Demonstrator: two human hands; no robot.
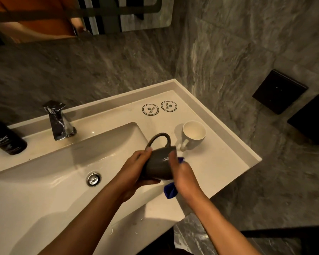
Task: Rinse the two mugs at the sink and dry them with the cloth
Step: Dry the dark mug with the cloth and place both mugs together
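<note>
Left hand [134, 172] grips the dark grey mug [158, 164], right hand [182, 173] rubs it with the blue cloth [170, 190]; white mug [193, 134] apparently awaits drying.

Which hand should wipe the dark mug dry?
The right hand. It already holds the blue cloth against the dark mug, while the left hand grips the mug.
</note>
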